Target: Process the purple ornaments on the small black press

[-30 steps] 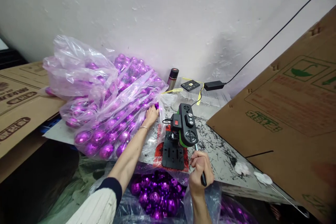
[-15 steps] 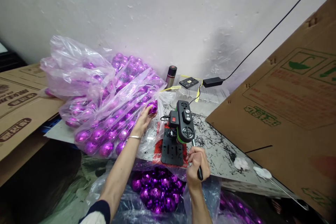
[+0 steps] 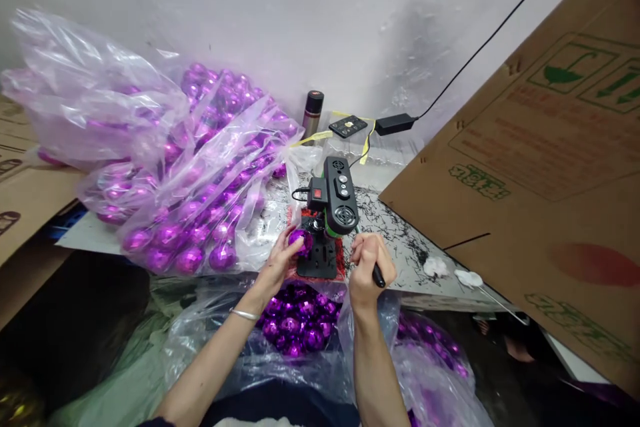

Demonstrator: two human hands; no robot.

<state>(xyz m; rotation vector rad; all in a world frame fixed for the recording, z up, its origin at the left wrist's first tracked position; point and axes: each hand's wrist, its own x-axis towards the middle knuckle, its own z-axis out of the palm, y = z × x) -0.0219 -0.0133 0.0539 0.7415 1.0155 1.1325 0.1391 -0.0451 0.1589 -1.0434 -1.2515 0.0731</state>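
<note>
My left hand (image 3: pixel 283 257) holds a shiny purple ball (image 3: pixel 301 242) between thumb and fingers, over the left edge of a black slotted base plate (image 3: pixel 320 261). My right hand (image 3: pixel 371 265) is wrapped round a thin lever with a black handle (image 3: pixel 379 275), beside the black device (image 3: pixel 341 195) with two round grilles. A small box with a red switch (image 3: pixel 317 193) is on the device's left side. To the left, a clear plastic bag (image 3: pixel 200 180) full of purple balls spreads over the table. More purple balls (image 3: pixel 300 323) lie in plastic below the table edge.
A large cardboard box (image 3: pixel 525 167) leans at the right, another (image 3: pixel 30 200) lies at the left. At the back stand a dark bottle (image 3: pixel 313 113), a black keypad (image 3: pixel 349 125) and a power adapter (image 3: pixel 396 123). Black bristles litter the table (image 3: pixel 400 247).
My left hand has brought the purple ball from the bag's edge down and right to the base plate. My right hand stays on the lever. The view has shifted, so things appear higher and further left.
</note>
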